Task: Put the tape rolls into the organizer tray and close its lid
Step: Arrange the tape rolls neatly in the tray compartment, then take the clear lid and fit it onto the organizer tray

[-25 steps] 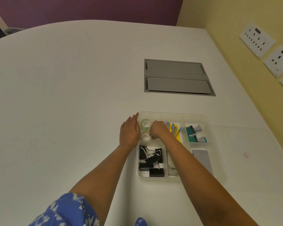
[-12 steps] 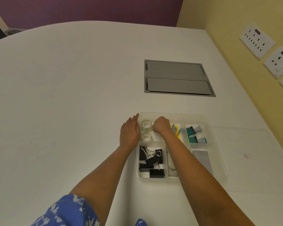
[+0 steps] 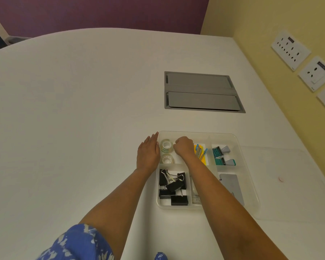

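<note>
Right hand (image 3: pixel 184 146) now withdrawn toward 3 o'clock, fingers clenched, empty; left hand (image 3: pixel 148 153) flat, fingers released, steadying tray (image 3: pixel 251 184). Tape rolls (image 3: pixel 166 146) placed; lid (image 3: pixel 289 184) remaining.

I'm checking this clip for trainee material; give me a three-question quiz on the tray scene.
1. True or false: the clear lid covers the organizer tray.
2. How many tape rolls sit in the far-left compartment?
3. What fills the compartment nearest the left hand's wrist? A) binder clips B) sticky notes C) tape

Key:
1. False; it lies on the table to the tray's right.
2. Two: far roll, near roll.
3. A, black binder clips.
</note>
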The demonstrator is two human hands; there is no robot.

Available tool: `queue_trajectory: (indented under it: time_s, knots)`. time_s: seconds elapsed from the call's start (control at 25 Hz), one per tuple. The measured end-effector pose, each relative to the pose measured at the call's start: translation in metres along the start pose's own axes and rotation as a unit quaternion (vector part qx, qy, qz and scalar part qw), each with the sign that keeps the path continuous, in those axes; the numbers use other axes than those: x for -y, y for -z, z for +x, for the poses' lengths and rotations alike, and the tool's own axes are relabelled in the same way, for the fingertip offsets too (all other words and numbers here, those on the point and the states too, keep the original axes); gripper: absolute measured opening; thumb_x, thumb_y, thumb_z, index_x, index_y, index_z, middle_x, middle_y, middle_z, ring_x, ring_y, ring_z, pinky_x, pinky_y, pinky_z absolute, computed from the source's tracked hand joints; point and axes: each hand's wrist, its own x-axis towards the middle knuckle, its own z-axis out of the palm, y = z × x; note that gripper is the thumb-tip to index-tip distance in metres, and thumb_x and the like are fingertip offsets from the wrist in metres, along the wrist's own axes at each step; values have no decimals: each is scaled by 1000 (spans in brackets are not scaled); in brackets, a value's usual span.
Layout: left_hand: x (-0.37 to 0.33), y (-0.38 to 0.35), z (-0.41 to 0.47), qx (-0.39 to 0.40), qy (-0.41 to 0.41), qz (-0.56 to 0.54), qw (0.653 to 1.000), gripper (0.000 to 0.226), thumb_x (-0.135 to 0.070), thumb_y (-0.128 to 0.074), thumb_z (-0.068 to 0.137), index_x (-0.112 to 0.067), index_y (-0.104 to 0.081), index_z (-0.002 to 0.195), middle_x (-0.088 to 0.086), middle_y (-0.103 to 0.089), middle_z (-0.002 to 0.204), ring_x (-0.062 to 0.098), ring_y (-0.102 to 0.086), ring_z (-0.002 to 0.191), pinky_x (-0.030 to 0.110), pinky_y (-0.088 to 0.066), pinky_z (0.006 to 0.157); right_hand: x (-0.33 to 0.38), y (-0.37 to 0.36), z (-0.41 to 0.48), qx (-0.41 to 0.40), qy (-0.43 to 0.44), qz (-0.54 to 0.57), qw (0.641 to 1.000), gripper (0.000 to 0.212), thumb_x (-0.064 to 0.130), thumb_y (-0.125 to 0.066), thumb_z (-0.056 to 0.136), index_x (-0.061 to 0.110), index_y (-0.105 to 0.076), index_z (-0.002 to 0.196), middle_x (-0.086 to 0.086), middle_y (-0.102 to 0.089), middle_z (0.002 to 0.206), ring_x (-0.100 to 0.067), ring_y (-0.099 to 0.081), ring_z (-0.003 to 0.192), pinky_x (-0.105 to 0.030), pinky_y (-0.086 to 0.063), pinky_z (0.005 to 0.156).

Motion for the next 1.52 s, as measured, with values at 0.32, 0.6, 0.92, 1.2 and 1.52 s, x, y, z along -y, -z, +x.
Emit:
queue_trajectory:
  time_s: [0.32,0.6,0.92,1.2,1.52]
  knots:
    - [-9,19,-17,31,-6,46,998,44,-25,-25,102,-17,-31,145,7,-29,155,21,-22,145,39,-16,120,-4,7,-43,-86,101,-57,990,32,9,-47,96,2,-54,126,-18,-58,128,-32,-54,119,-37,-46,94]
    - [-22,39,-59,39,-33,42,998,42,-24,-27,101,-15,-39,141,9,-35,152,23,-26,143,40,-20,118,-23,10,-93,-120,121,-91,981,35,19,-49,97,7,-53,130,-13,-55,133,-28,-48,125,-38,-45,96]
    - [-71,26,-97,26,-84,-14,996,36,-18,-36,99,-12,-51,131,8,-51,140,24,-44,131,38,-35,109,-79,32,-133,-191,93,-104,972,34,13,-49,94,7,-57,127,-13,-60,125,-30,-56,116,-36,-49,88]
    - [-162,-39,-106,21,-119,-73,990,30,-9,-43,94,-9,-60,119,10,-61,124,26,-51,118,39,-41,102,-181,83,-126,-257,28,-51,965,35,17,-50,97,12,-55,131,-10,-59,129,-28,-54,118,-35,-48,94]
    - [-280,-142,-123,-28,-144,-79,986,28,-6,-46,92,-10,-62,114,9,-64,121,23,-57,113,34,-43,100,-339,141,-105,-198,-55,-60,977,39,18,-49,97,11,-48,135,-12,-52,134,-30,-49,124,-38,-44,99]
